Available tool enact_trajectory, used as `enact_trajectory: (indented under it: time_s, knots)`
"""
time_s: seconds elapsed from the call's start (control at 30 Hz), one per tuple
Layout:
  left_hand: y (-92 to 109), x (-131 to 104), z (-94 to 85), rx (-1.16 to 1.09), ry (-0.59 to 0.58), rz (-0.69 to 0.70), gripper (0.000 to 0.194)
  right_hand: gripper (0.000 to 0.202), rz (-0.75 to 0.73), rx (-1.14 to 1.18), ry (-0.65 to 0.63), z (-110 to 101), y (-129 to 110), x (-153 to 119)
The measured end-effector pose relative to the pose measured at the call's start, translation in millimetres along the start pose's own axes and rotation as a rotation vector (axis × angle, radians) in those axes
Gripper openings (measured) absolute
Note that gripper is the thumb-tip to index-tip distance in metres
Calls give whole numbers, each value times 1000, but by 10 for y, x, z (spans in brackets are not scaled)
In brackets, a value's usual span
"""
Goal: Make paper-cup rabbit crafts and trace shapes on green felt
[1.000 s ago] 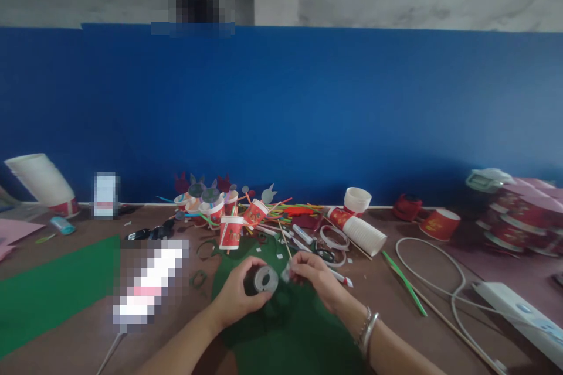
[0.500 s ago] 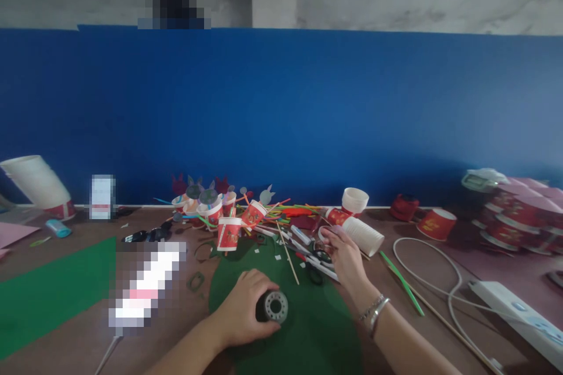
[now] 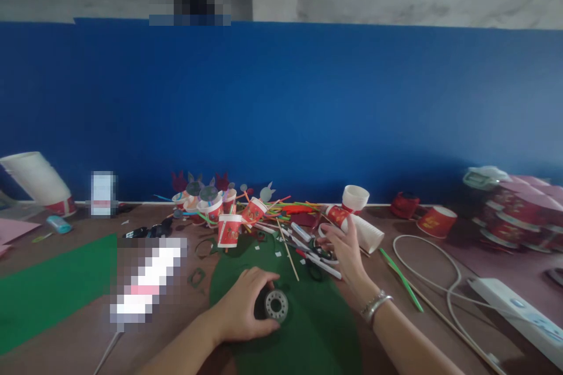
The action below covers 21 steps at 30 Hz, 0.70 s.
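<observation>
Showing its holed face to the camera, the grey ring point(image 3: 284, 307) is over the green sheet point(image 3: 299, 340) at lower centre; can't tell if it's resting or lifted. Left hand point(image 3: 244, 307) is around it in a C: thumb and fingers spread apart, ring between them, clear gap to the fingers above, thumb tip right by the lower rim, contact there unclear. Right hand point(image 3: 347, 255), bracelet point(image 3: 377, 307) at the wrist, is at the clutter beyond the sheet, fingers partly spread over the white coil point(image 3: 324, 225); can't tell if it's gripping anything. Thin stick point(image 3: 288, 249) lies between the hands, one end on the sheet. White pens point(image 3: 325, 265) just left of the right hand. Cup stack point(image 3: 368, 233) on its side behind that hand, white cup point(image 3: 356, 195) just past it. Red cups with straws, nearest one point(image 3: 229, 231), are bunched beyond the left hand. Far right: power strip point(image 3: 514, 304), looped cable point(image 3: 457, 263), red cup point(image 3: 437, 221) upside down. Green straw point(image 3: 402, 282) lies between cable and right hand. Left side: green paper point(image 3: 57, 293) flat on the table point(image 3: 90, 229), tilted cup stack behind. Blue board point(image 3: 281, 111) backs it all.
</observation>
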<state>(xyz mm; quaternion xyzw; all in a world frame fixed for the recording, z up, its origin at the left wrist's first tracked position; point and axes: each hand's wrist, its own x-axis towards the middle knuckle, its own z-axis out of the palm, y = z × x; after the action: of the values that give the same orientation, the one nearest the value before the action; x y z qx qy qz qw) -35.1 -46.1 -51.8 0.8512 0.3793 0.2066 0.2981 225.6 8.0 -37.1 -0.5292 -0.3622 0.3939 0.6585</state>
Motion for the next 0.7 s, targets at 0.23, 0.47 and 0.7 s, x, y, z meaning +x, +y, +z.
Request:
enact_trajectory:
  time_s: [0.23,0.47,0.7]
  knots:
    - [-7,36,-16,0,9,16,55,31,-62,-139,79,-52,68,74]
    - [6,56,24,71,1,40,47,26,-106,-219,16,-66,126,125]
    - [-2,73,25,66,10,24,48,27,-194,-453,-167,-57,242,164]
